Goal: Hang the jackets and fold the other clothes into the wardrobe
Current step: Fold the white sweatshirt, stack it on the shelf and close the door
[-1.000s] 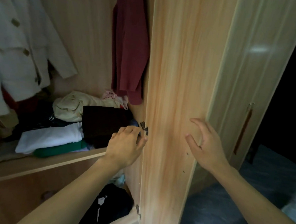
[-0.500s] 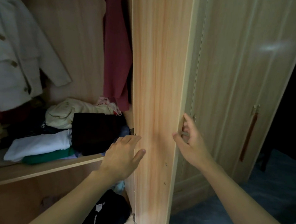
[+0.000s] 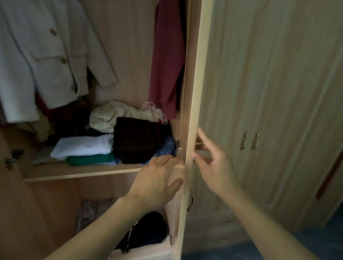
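Wood-grain door [image 3: 191, 91], seen edge-on, stands between my two hands at the open wardrobe [image 3: 122, 28]. My left hand [image 3: 156, 183] lies flat with straight fingers against the door's inner face near a hinge [image 3: 178, 147]; my right hand [image 3: 212, 163] reaches round the outer side, fingers relaxed and spread, gripping nothing that I can see. I judge the putting-away largely done and the step in hand to be the handling of this door; whether it is swinging shut or open I cannot tell. Inside, a pale jacket [image 3: 41, 53] and a maroon garment [image 3: 166, 60] hang, and folded clothes [image 3: 110, 142] sit stacked on the shelf [image 3: 81, 172], a white piece over a green one beside a dark brown one. Closing would call for my left hand to come clear of the door's edge first. Dark clothing [image 3: 149, 230] lies in the compartment below. Neighbouring doors with small metal handles [image 3: 249, 141] stand shut to the right.
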The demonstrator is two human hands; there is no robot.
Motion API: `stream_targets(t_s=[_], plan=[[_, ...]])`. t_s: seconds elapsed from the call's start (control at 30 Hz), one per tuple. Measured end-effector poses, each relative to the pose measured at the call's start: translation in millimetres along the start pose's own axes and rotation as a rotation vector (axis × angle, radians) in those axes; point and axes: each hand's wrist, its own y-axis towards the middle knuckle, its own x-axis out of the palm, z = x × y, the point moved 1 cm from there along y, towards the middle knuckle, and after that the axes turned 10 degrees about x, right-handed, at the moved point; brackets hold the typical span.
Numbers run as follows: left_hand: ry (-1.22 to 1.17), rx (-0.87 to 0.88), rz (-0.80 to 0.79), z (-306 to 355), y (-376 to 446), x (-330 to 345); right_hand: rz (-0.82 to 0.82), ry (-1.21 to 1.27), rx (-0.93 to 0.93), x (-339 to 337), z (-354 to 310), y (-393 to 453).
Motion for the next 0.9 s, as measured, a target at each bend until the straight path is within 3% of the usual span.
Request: stream_targets(t_s=[0.27, 0.53, 0.9], plan=[[0.026, -0.084, 0.014, -40.6, -28.9, -18.8, -0.036, 0.03, -0.005, 67.2, -10.4, 25.2], [0.073, -0.108, -0.013, -110.4, -43.7, -42.2, 0.026, -0.126, -0.072, 127.9, -36.8, 61.0], [-0.03, -0.12, -0.041, -195.1, -53.0, -51.6, 0.028, -0.32, -0.029, 195.0, -73.3, 98.7]])
